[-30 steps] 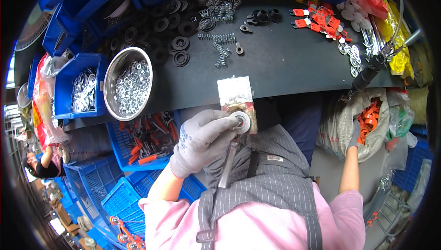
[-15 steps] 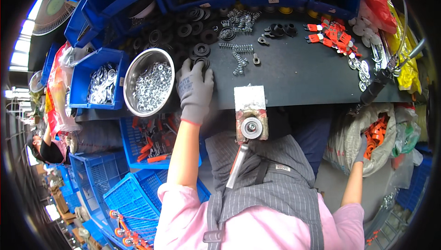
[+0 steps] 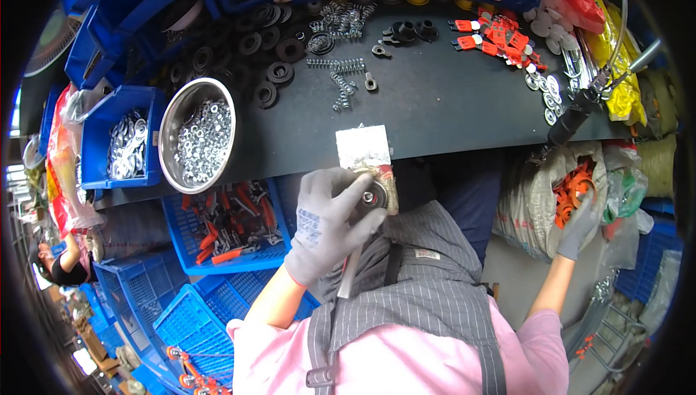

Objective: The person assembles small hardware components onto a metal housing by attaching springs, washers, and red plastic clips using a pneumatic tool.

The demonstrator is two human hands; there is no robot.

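My left hand (image 3: 330, 217), in a grey glove, grips a black ring (image 3: 375, 195) by its edge. The ring sits around the bolt at the middle of a small fixture (image 3: 362, 147) with a pale top plate, at the table's front edge. A metal handle (image 3: 351, 272) slants down from the fixture toward my lap. On the right, my right hand (image 3: 580, 224), also gloved, is at the mouth of a white woven sack (image 3: 520, 214). Its fingers close around an orange plastic part (image 3: 578, 186); their tips are partly hidden.
A steel bowl of nuts (image 3: 197, 135) and a blue bin of washers (image 3: 123, 141) stand at left. Black rings (image 3: 279, 71), springs (image 3: 337, 65) and red clips (image 3: 504, 38) lie on the dark table (image 3: 435, 105). A blue crate (image 3: 225, 224) sits below the table edge.
My left hand has come from the black rings on the table to the fixture, bringing a black ring onto it. My right hand has risen at the sack, an orange part now at its fingers.
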